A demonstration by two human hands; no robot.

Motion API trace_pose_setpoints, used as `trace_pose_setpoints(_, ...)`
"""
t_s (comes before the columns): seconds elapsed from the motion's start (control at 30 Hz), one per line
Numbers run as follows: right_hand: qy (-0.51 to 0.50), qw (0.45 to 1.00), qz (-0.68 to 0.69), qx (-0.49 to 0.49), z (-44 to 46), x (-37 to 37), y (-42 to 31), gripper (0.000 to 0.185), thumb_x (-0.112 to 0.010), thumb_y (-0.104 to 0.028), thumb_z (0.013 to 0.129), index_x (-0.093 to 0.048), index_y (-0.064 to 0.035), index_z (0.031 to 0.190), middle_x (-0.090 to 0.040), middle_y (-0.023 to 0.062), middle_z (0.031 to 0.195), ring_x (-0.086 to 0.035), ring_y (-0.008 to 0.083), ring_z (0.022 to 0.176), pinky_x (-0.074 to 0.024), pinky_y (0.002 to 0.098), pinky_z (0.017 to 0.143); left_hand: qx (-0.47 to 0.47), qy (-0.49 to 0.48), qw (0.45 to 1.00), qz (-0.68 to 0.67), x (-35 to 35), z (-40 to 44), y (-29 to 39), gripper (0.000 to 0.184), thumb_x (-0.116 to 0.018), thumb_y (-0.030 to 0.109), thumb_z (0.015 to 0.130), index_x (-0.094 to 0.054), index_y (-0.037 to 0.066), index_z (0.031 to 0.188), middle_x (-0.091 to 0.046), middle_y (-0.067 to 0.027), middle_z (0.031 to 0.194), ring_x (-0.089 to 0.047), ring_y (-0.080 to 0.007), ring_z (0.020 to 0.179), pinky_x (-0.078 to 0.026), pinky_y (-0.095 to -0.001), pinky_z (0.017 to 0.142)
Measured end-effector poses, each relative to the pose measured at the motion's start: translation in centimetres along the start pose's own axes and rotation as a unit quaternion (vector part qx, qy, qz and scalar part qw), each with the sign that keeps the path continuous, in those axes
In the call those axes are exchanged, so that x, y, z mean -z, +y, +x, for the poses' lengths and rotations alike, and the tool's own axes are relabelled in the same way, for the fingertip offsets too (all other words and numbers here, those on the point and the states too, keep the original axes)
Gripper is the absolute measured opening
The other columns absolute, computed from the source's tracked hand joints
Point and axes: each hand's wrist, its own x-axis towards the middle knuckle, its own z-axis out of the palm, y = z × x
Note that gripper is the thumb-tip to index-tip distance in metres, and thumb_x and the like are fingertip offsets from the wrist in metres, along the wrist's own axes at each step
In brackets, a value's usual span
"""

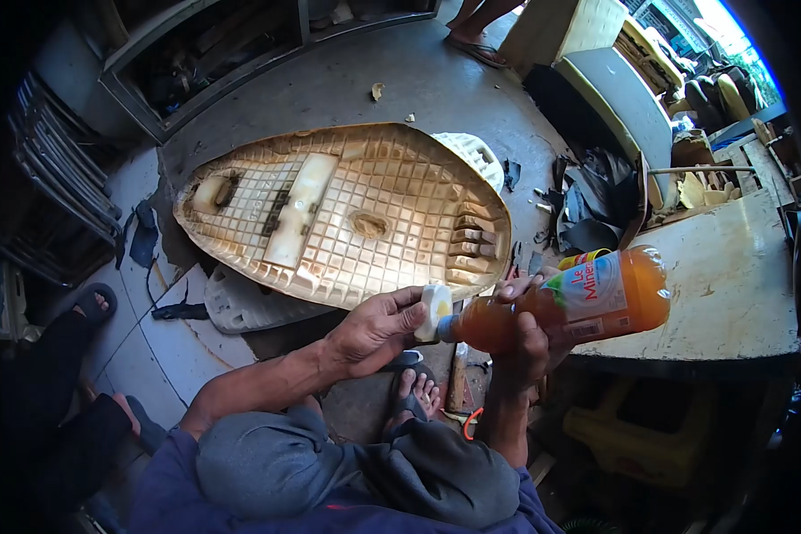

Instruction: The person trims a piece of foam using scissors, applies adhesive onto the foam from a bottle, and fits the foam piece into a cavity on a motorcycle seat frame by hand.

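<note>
My left hand (384, 327) pinches a small pale piece of foam (433, 311) with a yellowish wet patch. My right hand (532, 334) is wrapped round a plastic bottle (643, 289) of orange liquid, tilted on its side with its blue-tipped neck against the foam piece. A printed label covers the bottle's middle. Just beyond both hands lies a large yellowed plastic seat base (347, 191), its ribbed grid side up. It has a raised white crossbar (301, 212) and a brown-edged hollow near the middle.
White moulded pieces (249, 298) show beneath the seat base. A hammer-like wooden handle (457, 378) is near my foot. At right are a worn white tabletop (721, 276) and black scraps (596, 200). Another person's sandalled foot (95, 303) is at left, another (477, 46) at the top.
</note>
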Motion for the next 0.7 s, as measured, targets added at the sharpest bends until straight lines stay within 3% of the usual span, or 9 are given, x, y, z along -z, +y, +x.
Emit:
trace_pose_setpoints(0.13,0.034,0.999,-0.027,0.011,0.3,-0.2,0.0,0.062,-0.068,0.001,0.075,-0.041,0.0056,0.13,-0.057,0.0155,0.105,-0.063,0.0271,0.09,-0.053,0.042,0.083,0.019,-0.005,1.0,0.023,-0.1,-0.1,-1.1,0.058,-0.062,0.025,0.098,-0.039,-0.002,0.144,-0.055,-0.0125,0.137,-0.053,-0.0224,0.128,-0.041,-0.0404,0.112)
trace_pose_setpoints(0.23,0.037,0.997,0.056,-0.025,0.6,-0.1,0.0,0.063,-0.065,0.005,0.072,-0.041,0.0061,0.13,-0.057,0.0159,0.102,-0.063,0.0271,0.089,-0.0533,0.0425,0.083,0.04,-0.03,0.999,0.005,0.1,0.2,-1.2,0.058,-0.063,0.026,0.098,-0.04,-0.001,0.144,-0.055,-0.0111,0.137,-0.052,-0.0214,0.128,-0.041,-0.04,0.111)
trace_pose_setpoints(0.3,0.006,1.0,-0.006,0.008,-0.5,-0.2,0.0,0.063,-0.065,0.005,0.071,-0.041,0.0056,0.13,-0.057,0.0163,0.103,-0.063,0.0268,0.089,-0.0533,0.0434,0.083,0.005,0.018,0.999,-0.03,0.1,-0.1,-0.4,0.059,-0.065,0.025,0.097,-0.04,-0.002,0.143,-0.055,-0.0102,0.135,-0.054,-0.0188,0.123,-0.042,-0.0357,0.109)
trace_pose_setpoints(0.37,0.005,0.999,-0.048,0.024,-0.1,-0.6,-0.2,0.065,-0.067,0.003,0.072,-0.039,0.0046,0.131,-0.056,0.0167,0.105,-0.063,0.0263,0.089,-0.0534,0.0434,0.082,0.011,0.014,0.999,-0.041,0.0,-0.3,-0.3,0.059,-0.064,0.025,0.097,-0.04,-0.002,0.143,-0.055,-0.0103,0.135,-0.054,-0.0197,0.124,-0.041,-0.0372,0.11)
trace_pose_setpoints(0.47,0.042,0.999,0.021,0.025,-0.1,-1.2,-0.3,0.067,-0.069,0.002,0.074,-0.037,0.0044,0.132,-0.056,0.0163,0.107,-0.063,0.0261,0.089,-0.0533,0.0429,0.083,-0.006,0.003,0.999,-0.04,-0.2,-0.4,-0.6,0.058,-0.063,0.026,0.098,-0.04,-0.001,0.143,-0.055,-0.0104,0.135,-0.053,-0.0208,0.125,-0.039,-0.0383,0.112)
trace_pose_setpoints(0.57,-0.041,0.998,0.018,0.046,-0.6,-1.1,0.2,0.067,-0.071,0.001,0.075,-0.036,0.0041,0.133,-0.055,0.0165,0.109,-0.063,0.0264,0.091,-0.0533,0.0426,0.083,-0.015,0.005,0.998,-0.065,0.0,-0.1,-0.1,0.056,-0.061,0.027,0.099,-0.041,-0.001,0.143,-0.056,-0.0101,0.135,-0.053,-0.0211,0.126,-0.038,-0.0391,0.113)
trace_pose_setpoints(0.63,0.004,0.994,-0.099,0.047,-1.0,-1.3,0.3,0.069,-0.072,-0.003,0.075,-0.036,0.0043,0.133,-0.054,0.0161,0.11,-0.063,0.0262,0.093,-0.0531,0.042,0.083,-0.042,0.021,0.996,-0.074,0.3,-0.4,0.2,0.055,-0.061,0.028,0.099,-0.042,-0.001,0.142,-0.056,-0.0099,0.135,-0.054,-0.021,0.126,-0.039,-0.0387,0.113)
trace_pose_setpoints(0.7,0.027,0.989,-0.133,0.062,-0.9,-1.0,0.4,0.071,-0.073,-0.005,0.074,-0.034,0.0044,0.133,-0.054,0.016,0.11,-0.062,0.0257,0.094,-0.0528,0.0417,0.085,-0.038,0.014,0.996,-0.079,0.5,-0.6,0.0,0.056,-0.061,0.029,0.098,-0.042,-0.001,0.142,-0.056,-0.0101,0.136,-0.053,-0.0209,0.126,-0.039,-0.0388,0.113)
